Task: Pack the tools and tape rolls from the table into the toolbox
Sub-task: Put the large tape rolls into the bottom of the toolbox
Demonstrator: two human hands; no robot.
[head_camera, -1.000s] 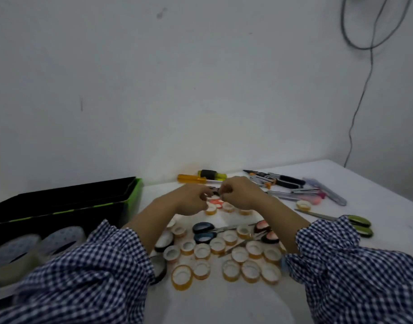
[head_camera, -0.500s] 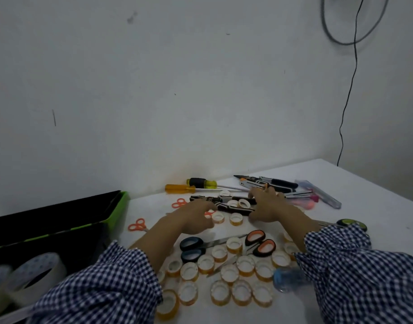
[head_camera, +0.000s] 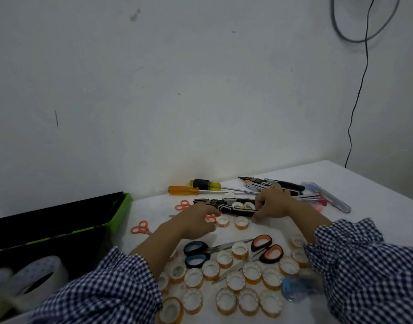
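tape rolls crowd white table against grey wall.

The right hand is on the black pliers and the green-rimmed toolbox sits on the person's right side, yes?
Not quite. In the head view the toolbox sits on the person's left side; the right hand is indeed on the black pliers.

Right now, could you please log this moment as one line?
right hand: grips pliers | left hand: near tape rolls, hold unclear | toolbox: open
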